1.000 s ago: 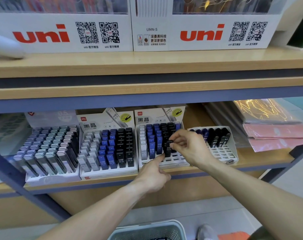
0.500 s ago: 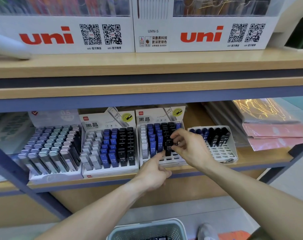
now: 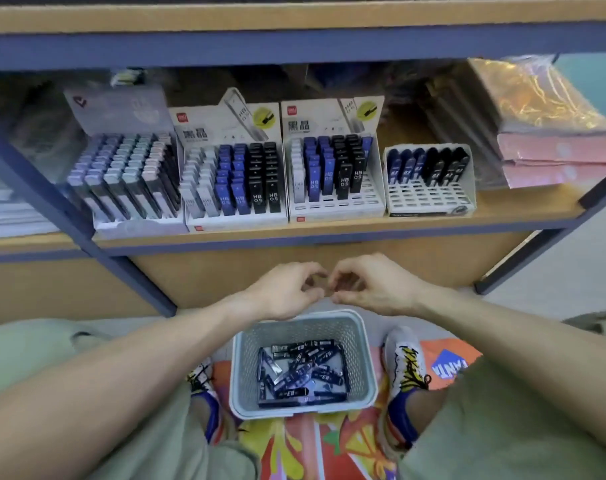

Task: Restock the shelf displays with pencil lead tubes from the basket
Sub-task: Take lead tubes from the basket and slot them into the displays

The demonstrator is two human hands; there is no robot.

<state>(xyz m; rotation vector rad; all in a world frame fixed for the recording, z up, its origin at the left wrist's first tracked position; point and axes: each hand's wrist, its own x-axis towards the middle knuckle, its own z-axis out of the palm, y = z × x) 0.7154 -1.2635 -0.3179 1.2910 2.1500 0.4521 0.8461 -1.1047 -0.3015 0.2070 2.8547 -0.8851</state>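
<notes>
Pencil lead tubes (image 3: 303, 370), dark and slim, lay heaped in a pale grey perforated plastic basket (image 3: 362, 344) on the floor between two sneakers. Above it, left hand (image 3: 282, 289) and right hand (image 3: 370, 287) hovered with curled fingers nearly touching; whether they held anything I cannot tell. White cardboard display trays (image 3: 336, 211) stood on the wooden shelf (image 3: 502, 218) beyond.

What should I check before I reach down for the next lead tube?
1. Pale grey perforated plastic basket holds dark lead tubes: ok.
2. Left hand free: cannot tell, fingers curled.
3. Right hand free: cannot tell, something small may be pinched.
4. Third white cardboard display has open front slots: ok.
5. Small white grid rack has open slots: ok.
</notes>
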